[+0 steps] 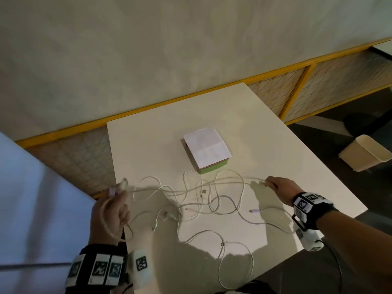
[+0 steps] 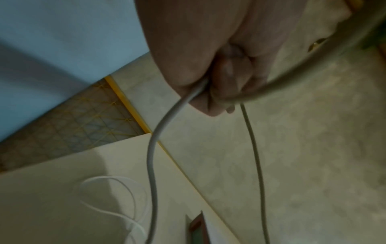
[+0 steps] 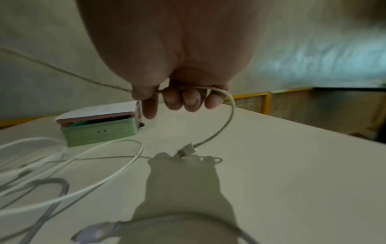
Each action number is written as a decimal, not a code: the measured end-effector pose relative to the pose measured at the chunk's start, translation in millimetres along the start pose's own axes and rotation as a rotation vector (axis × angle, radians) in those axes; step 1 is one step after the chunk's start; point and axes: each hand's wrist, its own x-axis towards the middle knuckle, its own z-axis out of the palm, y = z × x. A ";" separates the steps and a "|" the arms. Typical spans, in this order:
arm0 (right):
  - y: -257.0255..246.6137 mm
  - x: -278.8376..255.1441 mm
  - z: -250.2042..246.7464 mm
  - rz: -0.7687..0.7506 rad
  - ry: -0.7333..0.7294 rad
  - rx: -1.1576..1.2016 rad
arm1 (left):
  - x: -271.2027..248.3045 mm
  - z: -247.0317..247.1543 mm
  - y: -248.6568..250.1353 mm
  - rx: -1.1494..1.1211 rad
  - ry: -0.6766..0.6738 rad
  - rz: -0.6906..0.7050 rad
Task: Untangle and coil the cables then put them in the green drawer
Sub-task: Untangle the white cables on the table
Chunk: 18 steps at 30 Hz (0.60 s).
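Several white cables point(image 1: 201, 209) lie tangled on the white table point(image 1: 265, 128). One cable point(image 1: 191, 186) is stretched above the tangle between my two hands. My left hand point(image 1: 114, 209) is raised at the table's left edge and grips it with a loop hanging below; the cable point(image 2: 152, 148) runs out of the fist point(image 2: 208, 85). My right hand point(image 1: 273, 184) grips the other end, fingers point(image 3: 181, 99) curled over it, and its USB plug point(image 3: 186, 151) dangles just above the table. The small box with the green drawer point(image 1: 213, 168) stands behind the tangle, the drawer point(image 3: 100, 133) pulled slightly out.
A white sheet point(image 1: 206, 147) covers the box top. A yellow-framed mesh partition point(image 1: 297, 88) runs behind the table. A cream bin point(image 1: 364, 155) stands on the floor to the right. One cable loop point(image 1: 235, 270) reaches the table's near edge.
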 end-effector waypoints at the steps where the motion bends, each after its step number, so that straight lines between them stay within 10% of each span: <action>1: 3.6 -0.6 1.2 0.019 0.049 0.089 | -7.2 -2.5 -1.0 0.131 -0.011 -0.012; 6: 15.5 6.7 -1.8 0.195 0.360 0.335 | -17.1 -0.8 -3.2 0.811 -0.225 0.032; 10: 18.7 17.6 -2.2 0.281 0.366 0.342 | -6.0 -4.5 -7.3 0.973 -0.129 0.020; 18: 1.9 12.1 13.6 0.310 0.128 -0.012 | 13.5 14.8 -3.5 -0.204 0.221 -0.105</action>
